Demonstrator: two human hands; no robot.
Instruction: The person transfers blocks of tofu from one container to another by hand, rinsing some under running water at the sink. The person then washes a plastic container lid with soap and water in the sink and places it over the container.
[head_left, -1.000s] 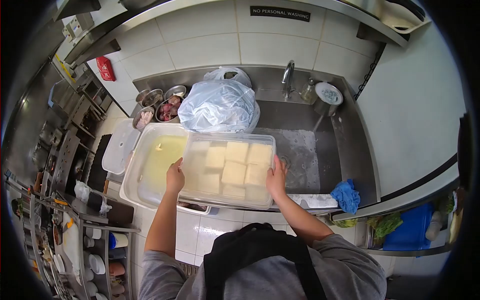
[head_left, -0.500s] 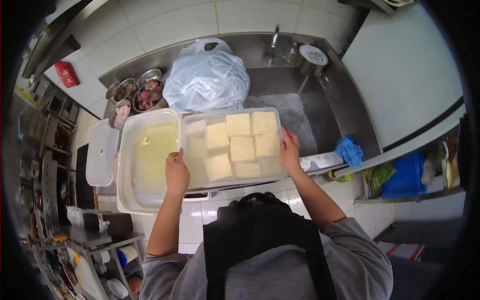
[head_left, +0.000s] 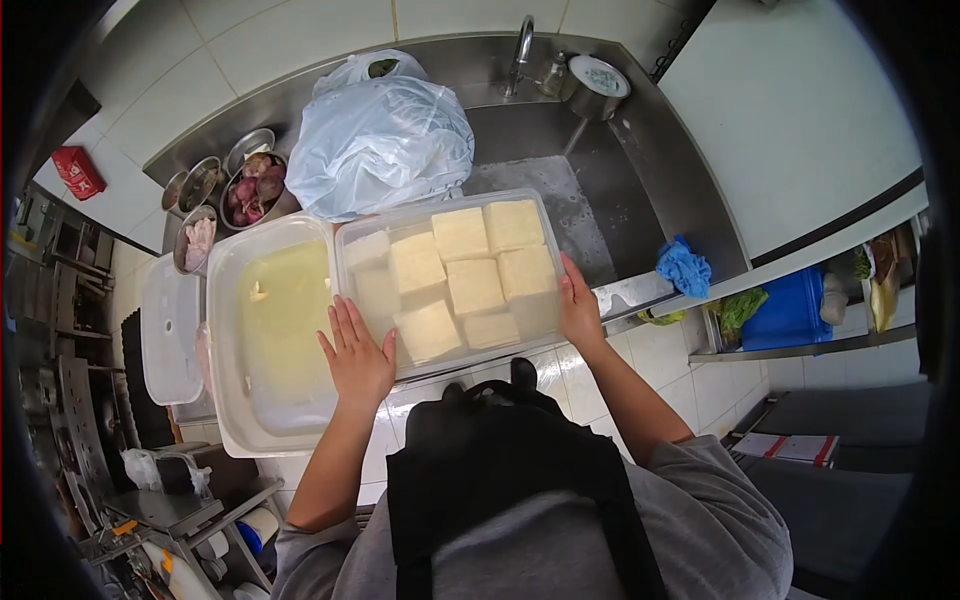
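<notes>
A clear plastic tub (head_left: pixel 375 322) holds several pale yellow blocks (head_left: pixel 475 287) that look like tofu, sitting in liquid. My right hand (head_left: pixel 582 305) grips the tub's right side, fingers partly hidden behind its wall. At the tub's left edge, my left hand (head_left: pixel 358 358) is open with its fingers spread, over the gap between this tub and a larger white tub (head_left: pixel 222 400). Whether the left fingers touch a rim I cannot tell. Yellowish liquid (head_left: pixel 290 300) with a few small scraps lies in the larger tub.
A full pale plastic bag (head_left: pixel 380 145) stands behind the tubs. Metal bowls, one with red onions (head_left: pixel 258 190), are at the back left. The sink basin (head_left: pixel 560 190), tap (head_left: pixel 522 55), lidded pot (head_left: pixel 597 85) and blue cloth (head_left: pixel 684 266) lie to the right. A plastic lid (head_left: pixel 172 340) is far left.
My left hand has let go of the tub's left edge and its fingers have spread. My right hand stays on the right side. The view has shifted somewhat.
</notes>
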